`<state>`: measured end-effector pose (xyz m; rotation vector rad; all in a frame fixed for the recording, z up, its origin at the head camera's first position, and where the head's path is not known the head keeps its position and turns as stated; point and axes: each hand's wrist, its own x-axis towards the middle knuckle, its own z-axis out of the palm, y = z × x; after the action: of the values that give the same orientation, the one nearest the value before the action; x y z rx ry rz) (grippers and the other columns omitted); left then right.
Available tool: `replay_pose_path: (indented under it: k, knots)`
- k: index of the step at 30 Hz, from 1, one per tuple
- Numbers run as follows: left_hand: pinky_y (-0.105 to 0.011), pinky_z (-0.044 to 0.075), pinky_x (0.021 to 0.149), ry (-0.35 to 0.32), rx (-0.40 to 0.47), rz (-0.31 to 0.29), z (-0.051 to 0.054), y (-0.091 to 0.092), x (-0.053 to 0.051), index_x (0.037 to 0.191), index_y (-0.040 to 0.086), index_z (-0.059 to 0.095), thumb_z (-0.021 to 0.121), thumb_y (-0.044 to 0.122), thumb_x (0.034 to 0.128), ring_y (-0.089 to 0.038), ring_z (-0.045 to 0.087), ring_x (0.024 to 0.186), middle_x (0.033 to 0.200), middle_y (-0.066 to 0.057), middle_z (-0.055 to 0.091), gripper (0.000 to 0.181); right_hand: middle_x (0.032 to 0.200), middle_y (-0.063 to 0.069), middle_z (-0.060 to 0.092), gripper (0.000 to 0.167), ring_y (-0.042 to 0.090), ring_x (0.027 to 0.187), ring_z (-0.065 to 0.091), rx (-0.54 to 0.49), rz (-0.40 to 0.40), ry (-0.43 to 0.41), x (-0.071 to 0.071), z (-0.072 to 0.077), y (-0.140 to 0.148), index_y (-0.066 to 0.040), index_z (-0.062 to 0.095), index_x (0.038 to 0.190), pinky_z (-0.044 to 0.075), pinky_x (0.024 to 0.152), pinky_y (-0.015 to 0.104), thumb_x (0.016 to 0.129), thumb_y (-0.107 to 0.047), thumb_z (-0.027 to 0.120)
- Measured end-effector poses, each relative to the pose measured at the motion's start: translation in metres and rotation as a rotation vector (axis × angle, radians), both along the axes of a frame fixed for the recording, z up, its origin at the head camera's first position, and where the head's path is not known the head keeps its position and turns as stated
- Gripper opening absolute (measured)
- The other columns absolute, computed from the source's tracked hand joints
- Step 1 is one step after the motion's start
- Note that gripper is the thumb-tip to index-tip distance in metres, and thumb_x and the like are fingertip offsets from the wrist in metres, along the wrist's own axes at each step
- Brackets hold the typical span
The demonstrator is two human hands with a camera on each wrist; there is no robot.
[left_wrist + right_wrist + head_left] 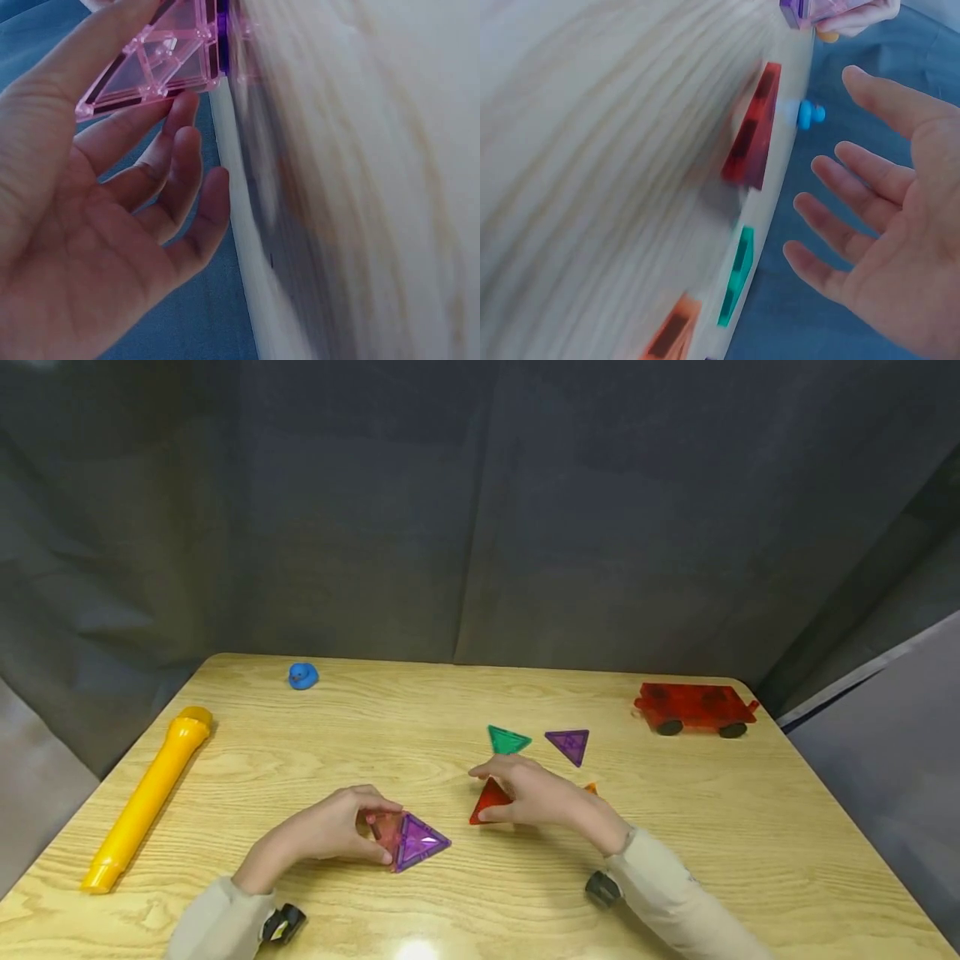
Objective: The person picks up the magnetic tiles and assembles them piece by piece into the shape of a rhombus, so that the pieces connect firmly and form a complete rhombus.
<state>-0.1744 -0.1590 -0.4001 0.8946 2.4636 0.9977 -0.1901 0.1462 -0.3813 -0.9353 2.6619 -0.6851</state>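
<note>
Our left grip (330, 829) pinches the pink triangular tile (387, 832), edge to edge with the purple triangular tile (418, 842); our right grip (536, 795) is spread about the red triangular tile (490, 800) on the worktop (337, 739). We'd best steady pink and pinch red by its edges. We can read no writing.
</note>
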Motion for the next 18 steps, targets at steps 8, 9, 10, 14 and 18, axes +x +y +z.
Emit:
replay_pose_path:
  k: [8, 9, 10, 14, 18]
  knots:
    - [-0.022, 0.047, 0.069, 0.017, 0.008, -0.006, 0.001, -0.001, 0.0, 0.122, 0.001, 0.063, 0.082, 0.032, 0.074, -0.005, 0.05, 0.082, 0.097, 0.003, 0.06, 0.06, 0.13, 0.012, 0.056, 0.05, 0.033, 0.124, 0.048, -0.013, -0.028, -0.031, 0.006, -0.008, 0.019, -0.005, 0.057, 0.128, 0.038, 0.103, 0.048, 0.086, -0.026, 0.072]
    - [-0.022, 0.046, 0.069, 0.018, 0.01, -0.007, 0.001, -0.001, 0.0, 0.122, 0.001, 0.063, 0.082, 0.032, 0.074, -0.005, 0.05, 0.082, 0.097, 0.003, 0.06, 0.06, 0.13, 0.012, 0.056, 0.049, 0.033, 0.123, 0.048, -0.015, -0.029, -0.035, 0.006, -0.009, 0.02, -0.004, 0.057, 0.127, 0.038, 0.103, 0.048, 0.086, -0.026, 0.072]
    - [-0.022, 0.046, 0.069, 0.02, 0.008, -0.007, 0.001, 0.0, 0.0, 0.122, 0.001, 0.063, 0.082, 0.032, 0.0739, -0.005, 0.049, 0.082, 0.097, 0.003, 0.06, 0.06, 0.129, 0.012, 0.057, 0.047, 0.032, 0.123, 0.049, -0.016, -0.03, -0.038, 0.006, -0.01, 0.021, -0.004, 0.058, 0.126, 0.039, 0.103, 0.047, 0.086, -0.025, 0.072]
    - [-0.023, 0.045, 0.071, 0.022, -0.009, 0.001, 0.001, 0.001, 0.001, 0.122, 0.003, 0.063, 0.082, 0.033, 0.0738, -0.006, 0.049, 0.083, 0.097, 0.005, 0.06, 0.06, 0.128, 0.011, 0.057, 0.042, 0.031, 0.124, 0.049, -0.013, -0.038, -0.052, 0.007, -0.013, 0.022, -0.006, 0.059, 0.123, 0.038, 0.104, 0.045, 0.086, -0.023, 0.071]
    - [-0.022, 0.045, 0.071, 0.032, -0.016, 0.002, 0.0, 0.002, 0.001, 0.122, 0.003, 0.064, 0.082, 0.033, 0.0735, -0.006, 0.048, 0.082, 0.095, 0.006, 0.059, 0.059, 0.126, 0.01, 0.058, 0.041, 0.028, 0.122, 0.05, -0.02, -0.037, -0.05, 0.007, -0.015, 0.022, -0.006, 0.06, 0.121, 0.039, 0.102, 0.044, 0.086, -0.022, 0.072]
